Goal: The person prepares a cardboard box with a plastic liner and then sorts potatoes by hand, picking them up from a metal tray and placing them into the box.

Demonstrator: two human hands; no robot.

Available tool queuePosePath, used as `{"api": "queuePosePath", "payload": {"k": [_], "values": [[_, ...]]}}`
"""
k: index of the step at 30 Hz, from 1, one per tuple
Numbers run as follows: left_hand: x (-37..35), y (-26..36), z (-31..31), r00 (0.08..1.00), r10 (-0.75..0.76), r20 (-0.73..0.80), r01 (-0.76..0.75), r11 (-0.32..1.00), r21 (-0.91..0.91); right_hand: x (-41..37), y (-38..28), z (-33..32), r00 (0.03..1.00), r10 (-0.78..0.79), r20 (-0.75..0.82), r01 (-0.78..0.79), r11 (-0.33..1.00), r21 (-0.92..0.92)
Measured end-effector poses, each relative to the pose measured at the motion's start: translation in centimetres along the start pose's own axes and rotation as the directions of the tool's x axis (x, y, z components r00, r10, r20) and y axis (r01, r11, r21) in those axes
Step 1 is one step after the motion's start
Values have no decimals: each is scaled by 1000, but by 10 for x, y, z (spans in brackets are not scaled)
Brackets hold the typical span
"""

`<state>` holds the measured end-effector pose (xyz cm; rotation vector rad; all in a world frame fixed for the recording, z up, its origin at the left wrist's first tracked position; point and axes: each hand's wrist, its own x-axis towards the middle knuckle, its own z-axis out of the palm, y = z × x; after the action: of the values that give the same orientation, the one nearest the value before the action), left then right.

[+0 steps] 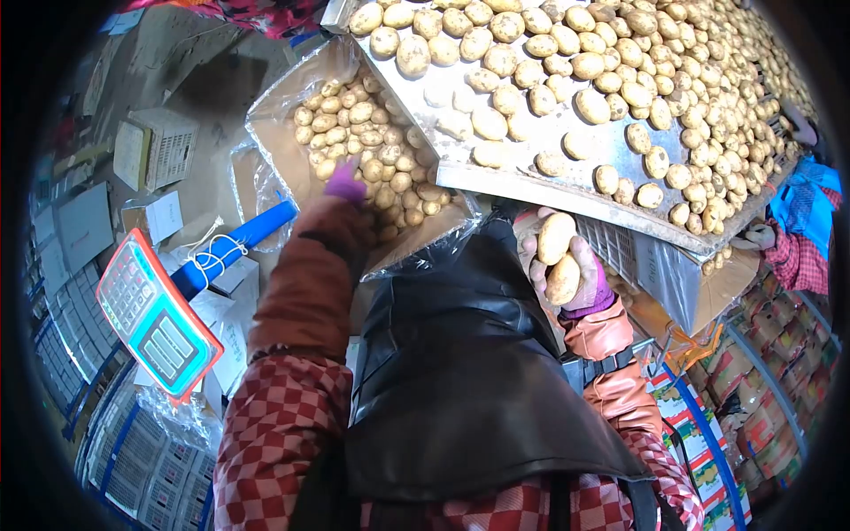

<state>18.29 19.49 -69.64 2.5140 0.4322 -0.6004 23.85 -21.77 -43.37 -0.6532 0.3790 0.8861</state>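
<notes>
My left hand (pixel 348 181), in a purple glove, reaches over the potatoes (pixel 363 115) inside a plastic-lined cardboard box (pixel 274 133). Its fingers are blurred against the potatoes, and whether they hold one cannot be made out. Beside the table's near edge, my right hand (pixel 580 270) is palm up with its gloved fingers curled round two potatoes (pixel 556 239). Many more potatoes (pixel 593 106) are spread over the metal sorting table (pixel 531 181), densest toward the right.
A red-framed scale display (pixel 159 319) on a blue post (pixel 239 243) stands at left. Crates (pixel 173 146) and boxes lie behind it. Another person's gloved hand (pixel 757 237) and sleeve are at the table's right edge. Stacked cartons (pixel 699 442) are at lower right.
</notes>
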Motion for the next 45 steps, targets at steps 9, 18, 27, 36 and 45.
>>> {"api": "queuePosePath", "payload": {"k": [9,18,27,36,45], "values": [[-96,65,-59,960,-178,-215,55,876,-479,-2,-38,1,994,-95,51,72,939,336],[-175,278,-132,974,-180,141,202,392,-898,-15,-116,-33,976,-217,4,204,924,324],[-140,410,-119,922,204,329,171,548,-819,-35,-165,-106,973,-224,-61,228,869,440],[-98,472,-99,716,374,590,366,517,-773,-112,-161,-139,858,-346,-379,437,880,186],[-70,515,-82,363,782,507,249,443,-861,-262,-198,-192,509,-523,-684,851,424,309]]}}
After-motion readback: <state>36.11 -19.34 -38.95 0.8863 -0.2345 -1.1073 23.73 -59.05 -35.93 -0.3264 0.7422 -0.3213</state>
